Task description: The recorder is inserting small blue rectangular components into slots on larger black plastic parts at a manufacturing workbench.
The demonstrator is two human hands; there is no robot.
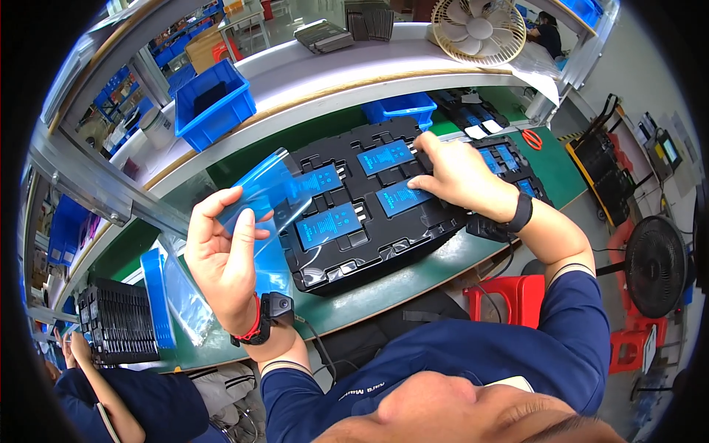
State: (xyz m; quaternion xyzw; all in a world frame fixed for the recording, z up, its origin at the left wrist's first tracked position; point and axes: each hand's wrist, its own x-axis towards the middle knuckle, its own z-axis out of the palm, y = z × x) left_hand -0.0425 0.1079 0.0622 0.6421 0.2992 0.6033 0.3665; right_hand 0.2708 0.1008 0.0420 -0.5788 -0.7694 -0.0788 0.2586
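My left hand (224,258) pinches a clear blue plastic film (262,179) between thumb and fingers, at the left end of a black moulded tray (347,267). The film overlaps the tray's left edge. Flat blue phone-type batteries lie in the tray's recesses: an upper left one (319,180), a lower left one (325,229), an upper right one (384,158) and a lower right one (395,200). Over the right part, my right hand (467,177) has thumb and fingers spread. Its thumb touches the lower right battery; the index fingertip is by the upper right battery's connector end.
More blue film (269,266) lies left of the tray on the green bench (354,306). Blue bins (214,103) and a cream fan (478,29) are by the shelf. Red scissors (532,139) lie at right. A co-worker's hand (77,347) is beside stacked black trays (122,321).
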